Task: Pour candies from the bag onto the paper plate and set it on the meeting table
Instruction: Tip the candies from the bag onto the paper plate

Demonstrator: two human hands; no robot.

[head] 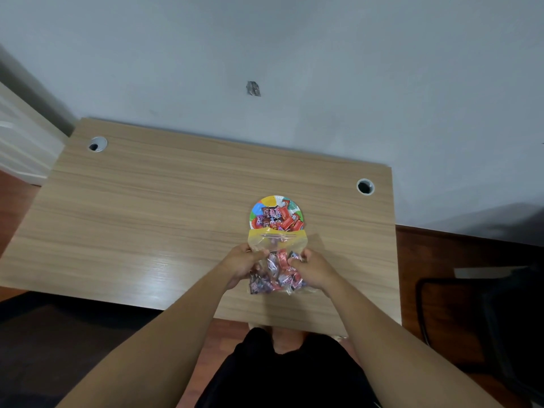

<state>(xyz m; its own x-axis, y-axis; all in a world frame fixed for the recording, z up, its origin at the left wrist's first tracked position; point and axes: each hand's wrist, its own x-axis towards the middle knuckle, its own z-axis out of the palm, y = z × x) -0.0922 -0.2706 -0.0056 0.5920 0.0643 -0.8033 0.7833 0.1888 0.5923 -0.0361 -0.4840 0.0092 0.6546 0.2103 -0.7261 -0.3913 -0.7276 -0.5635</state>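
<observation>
A clear zip bag [276, 260] with a yellow top strip holds several wrapped candies in red, purple and dark wrappers. Its mouth points away from me, at the near edge of a colourful paper plate [263, 201]. A heap of candies [279, 217] lies on that plate. My left hand [243, 265] grips the bag's left side. On the bag's right side my right hand [313, 269] pinches the plastic. Both hands hold the bag just above the wooden table [164, 219].
The table has two round cable holes, one at the far left [97, 144] and one at the far right [365, 187]. A grey wall stands behind it. A dark chair [482, 319] stands on the wood floor at the right. My legs are at the table's near edge.
</observation>
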